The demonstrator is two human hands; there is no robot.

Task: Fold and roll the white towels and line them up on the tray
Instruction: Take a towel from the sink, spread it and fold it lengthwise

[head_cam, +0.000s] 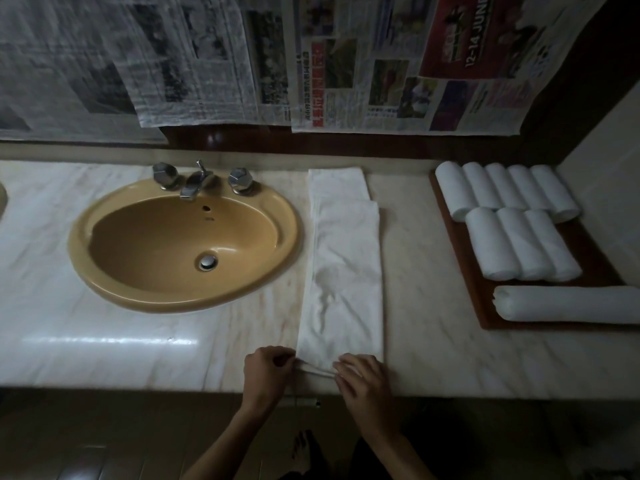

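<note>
A white towel, folded into a long narrow strip, lies on the marble counter just right of the sink, running from the back to the front edge. Its near end is turned up into a small roll. My left hand pinches the left end of that roll. My right hand grips the right part of it with curled fingers. A brown wooden tray sits at the right with several rolled white towels in two rows. A longer rolled towel lies crosswise at the tray's near end.
A mustard-coloured sink with a chrome tap fills the left half of the marble counter. Newspaper sheets hang on the wall behind. The counter's front edge runs just under my hands.
</note>
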